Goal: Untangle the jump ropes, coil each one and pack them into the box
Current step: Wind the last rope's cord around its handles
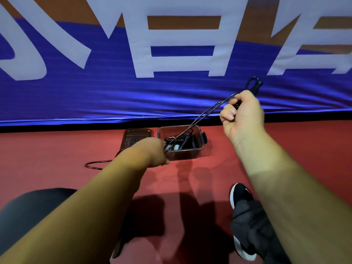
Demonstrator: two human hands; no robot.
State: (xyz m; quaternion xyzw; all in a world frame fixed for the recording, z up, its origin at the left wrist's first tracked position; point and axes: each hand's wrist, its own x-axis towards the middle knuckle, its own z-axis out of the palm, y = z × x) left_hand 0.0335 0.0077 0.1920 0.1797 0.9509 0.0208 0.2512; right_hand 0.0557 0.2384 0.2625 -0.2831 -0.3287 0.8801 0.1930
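Two hands hold one thin black jump rope taut in the head view. The right hand is raised in front of the blue banner, fingers curled round the doubled strands, with a small loop of rope sticking out above the fist. The left hand is lower, at the near left corner of the box, and grips the rope's other end, though its fingers are mostly hidden. The strands slope down over the open box, a clear tub standing on the red floor; dark coiled ropes lie inside it. Its lid lies just beside it on the left. A loose cord curves on the floor near the left forearm. A black shoe shows lower right.
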